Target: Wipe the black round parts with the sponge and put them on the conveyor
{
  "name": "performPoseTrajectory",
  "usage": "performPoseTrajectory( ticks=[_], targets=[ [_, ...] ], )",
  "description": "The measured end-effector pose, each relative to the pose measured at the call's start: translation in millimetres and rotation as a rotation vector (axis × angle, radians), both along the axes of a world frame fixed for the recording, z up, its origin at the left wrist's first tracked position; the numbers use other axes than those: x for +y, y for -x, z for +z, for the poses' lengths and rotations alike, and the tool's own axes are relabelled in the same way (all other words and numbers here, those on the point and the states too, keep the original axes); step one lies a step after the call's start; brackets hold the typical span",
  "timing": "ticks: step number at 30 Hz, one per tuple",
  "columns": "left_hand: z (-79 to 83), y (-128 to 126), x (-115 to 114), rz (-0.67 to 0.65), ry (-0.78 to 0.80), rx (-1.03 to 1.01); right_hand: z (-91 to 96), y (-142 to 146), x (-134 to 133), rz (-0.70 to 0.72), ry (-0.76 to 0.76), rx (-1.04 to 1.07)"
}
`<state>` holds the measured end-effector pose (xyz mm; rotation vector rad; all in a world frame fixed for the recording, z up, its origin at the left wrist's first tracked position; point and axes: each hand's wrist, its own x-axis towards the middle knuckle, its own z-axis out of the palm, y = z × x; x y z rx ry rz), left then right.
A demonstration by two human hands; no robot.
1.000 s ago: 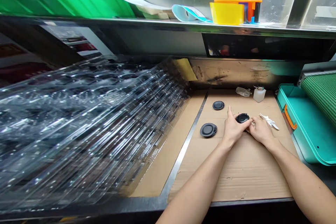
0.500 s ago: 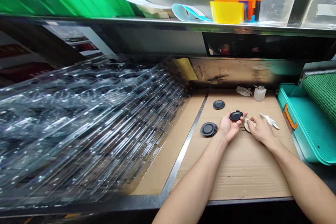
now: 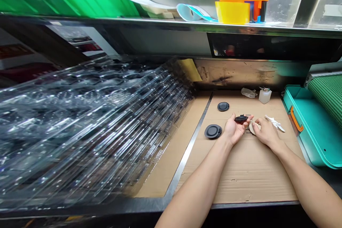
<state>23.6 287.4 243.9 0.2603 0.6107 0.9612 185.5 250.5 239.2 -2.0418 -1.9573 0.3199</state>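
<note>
My left hand (image 3: 234,130) is closed round the edge of a black round lid-like part (image 3: 241,118), which is tilted so that it shows nearly edge-on. Close beside it, my right hand (image 3: 267,132) has its fingers bent onto a beige round pad (image 3: 252,127); part of the pad is hidden under the fingers. To the left of my hands, similar black discs (image 3: 213,131) lie overlapped on the cardboard (image 3: 240,174). Another black disc (image 3: 223,106) lies farther back. A crumpled white cloth or glove (image 3: 275,123) is just right of my right hand.
Clear plastic trays (image 3: 101,131) are stacked high on the left. A small whitish bottle (image 3: 264,95) and a crumpled clear bag (image 3: 248,93) stand at the back. A teal bin (image 3: 312,131) and a green conveyor belt (image 3: 327,92) are on the right. A shelf (image 3: 160,24) crosses above.
The black part in my left hand has tipped from showing its flat face to nearly edge-on. My right hand and the pad stay in about the same place.
</note>
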Motion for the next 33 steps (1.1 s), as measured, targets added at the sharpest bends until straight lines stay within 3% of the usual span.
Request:
performPoseTrajectory(
  ticks=[6,10,15,18,21,25,33],
  targets=[
    [4.4,-2.7,-2.7,0.015,-0.009,0.016,0.8,-0.5,-0.6,0.006,-0.001,0.006],
    [21.0,9.1,-9.7,0.009,-0.171,0.235,-1.9,-2.2,0.0,0.017,-0.011,0.013],
    [40.6,72.4,-17.4,-0.02,-0.525,0.748,-7.7,-1.8,1.2,0.037,-0.026,0.022],
    [40.9,121.0,-16.5,-0.017,-0.552,0.994,-10.0,-1.3,2.3,0.037,-0.011,0.038],
    [35.2,153.3,-18.0,0.006,-0.557,1.168,-11.6,-1.3,3.3,0.04,-0.007,0.047],
    [30.9,160.6,-28.9,-0.031,-0.549,1.098,-11.8,-1.6,3.2,0.048,-0.02,0.062],
    [30.4,133.8,-51.0,-0.034,-0.388,0.736,-13.1,-2.2,4.6,0.053,-0.014,0.053]
  ],
)
